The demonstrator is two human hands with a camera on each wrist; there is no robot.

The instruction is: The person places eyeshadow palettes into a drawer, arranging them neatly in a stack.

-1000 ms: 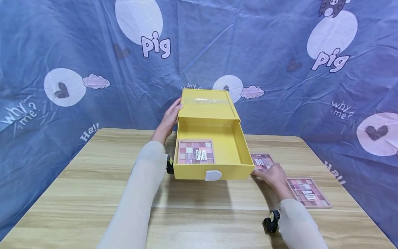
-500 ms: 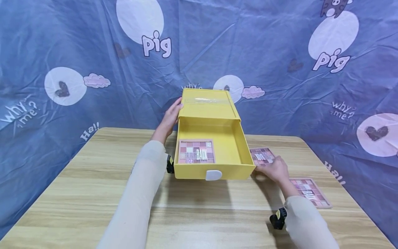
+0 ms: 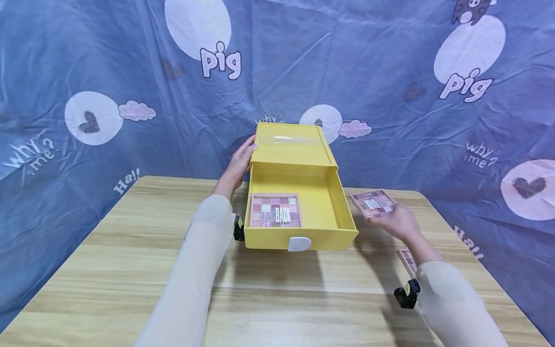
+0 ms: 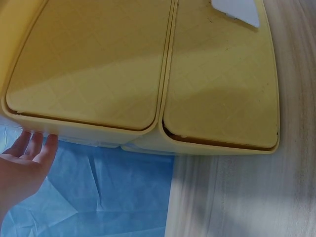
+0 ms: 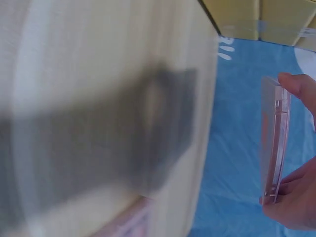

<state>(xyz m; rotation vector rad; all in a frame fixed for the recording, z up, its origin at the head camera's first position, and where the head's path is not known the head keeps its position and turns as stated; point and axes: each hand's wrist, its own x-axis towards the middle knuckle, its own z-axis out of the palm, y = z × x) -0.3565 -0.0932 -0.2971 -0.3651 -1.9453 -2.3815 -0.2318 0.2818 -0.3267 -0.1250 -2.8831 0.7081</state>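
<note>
Your right hand point(image 3: 396, 222) grips an eyeshadow palette point(image 3: 369, 204) by its edge, thumb on one side and fingers on the other, as the right wrist view shows. You have it in the air over the bench's point(image 3: 130, 270) back right part, just right of the open top drawer point(image 3: 318, 207). Its lettered face is turned up towards your head camera, and its sides run away from you, leaning left at the far end. The outline is close to square, so you cannot pick out a clear long axis.

Count three palettes: the one you hold; a drawer palette point(image 3: 275, 210) in the top drawer's near left corner, "BACK" reading upright to you; and a bench palette point(image 3: 406, 260) towards the bench's right edge, partly hidden by your forearm. There is one yellow drawer unit point(image 3: 290, 153), and the left wrist view shows two closed drawer fronts point(image 4: 217, 89) on it. Your left hand point(image 3: 237, 166) grasps nothing; its extended fingers rest against the unit's left side.

Compared with a second ago, your right hand and its palette have risen and shifted back and right, and your forearm covers more of the bench palette. The drawer unit and your left hand have stayed put.
</note>
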